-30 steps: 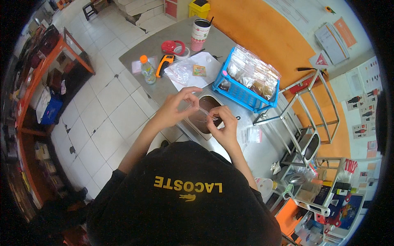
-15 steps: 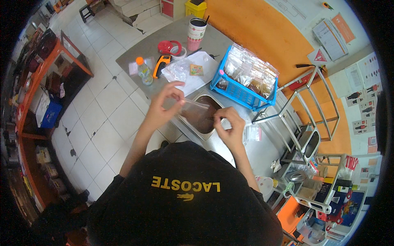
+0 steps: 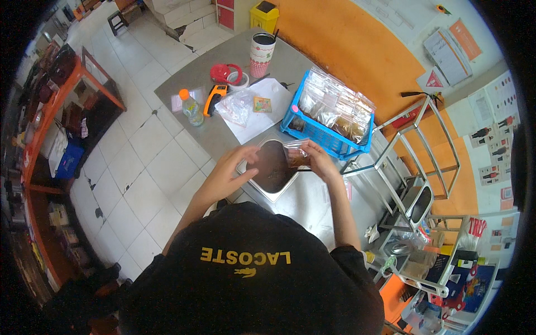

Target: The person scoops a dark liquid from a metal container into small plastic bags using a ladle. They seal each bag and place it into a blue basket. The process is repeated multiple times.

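Note:
My right hand pinches the top of a small clear plastic bag with some brown contents. The bag hangs over the right side of a steel pan holding brown powder. By the pan's left rim, my left hand is empty, its thumb and fingers apart. Behind the pan to the right stands a blue plastic basket, packed with clear bags of brown contents. A small clear packet lies on the counter, partly hidden by my right forearm.
On the steel counter are a bottle with an orange cap, an orange-and-black handheld device, tape rolls, a white sheet and a patterned tumbler. A metal frame stands at the right.
My left hand has let go of the clear plastic bag and moved down and slightly left. My right hand has taken the bag, which now shows brown contents.

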`<control>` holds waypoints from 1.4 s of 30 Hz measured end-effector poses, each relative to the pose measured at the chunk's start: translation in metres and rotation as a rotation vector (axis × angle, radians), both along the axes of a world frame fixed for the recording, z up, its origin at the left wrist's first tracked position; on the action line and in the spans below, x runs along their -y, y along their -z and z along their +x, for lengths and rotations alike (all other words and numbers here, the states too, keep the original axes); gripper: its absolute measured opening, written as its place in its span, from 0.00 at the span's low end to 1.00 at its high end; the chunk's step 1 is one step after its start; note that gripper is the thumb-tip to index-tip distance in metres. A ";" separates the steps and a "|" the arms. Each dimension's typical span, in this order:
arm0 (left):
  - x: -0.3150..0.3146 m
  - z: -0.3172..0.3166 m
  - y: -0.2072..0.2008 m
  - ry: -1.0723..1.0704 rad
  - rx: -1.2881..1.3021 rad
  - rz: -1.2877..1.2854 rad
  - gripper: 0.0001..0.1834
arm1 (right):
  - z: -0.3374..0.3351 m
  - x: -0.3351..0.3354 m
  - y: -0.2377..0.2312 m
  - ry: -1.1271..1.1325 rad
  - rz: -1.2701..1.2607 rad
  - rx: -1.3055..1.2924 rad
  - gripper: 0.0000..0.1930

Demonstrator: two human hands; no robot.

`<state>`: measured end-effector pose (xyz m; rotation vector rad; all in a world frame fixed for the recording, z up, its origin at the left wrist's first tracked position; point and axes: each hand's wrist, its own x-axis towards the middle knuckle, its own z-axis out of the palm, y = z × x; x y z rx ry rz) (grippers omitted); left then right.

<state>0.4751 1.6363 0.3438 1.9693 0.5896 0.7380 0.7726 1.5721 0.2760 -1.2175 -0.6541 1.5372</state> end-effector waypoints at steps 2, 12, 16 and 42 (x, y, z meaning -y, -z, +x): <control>0.003 -0.011 0.014 0.005 -0.018 -0.124 0.25 | 0.030 -0.011 0.018 -0.008 -0.088 0.073 0.12; 0.017 -0.043 0.030 -0.081 -0.220 -0.265 0.22 | 0.109 -0.083 0.167 0.309 -0.027 0.039 0.18; 0.024 -0.044 0.027 -0.104 -0.210 -0.309 0.23 | 0.110 -0.102 0.185 0.319 -0.073 0.106 0.21; 0.027 -0.029 0.041 0.078 -0.312 -0.296 0.18 | 0.059 0.100 0.091 0.512 -0.070 1.269 0.11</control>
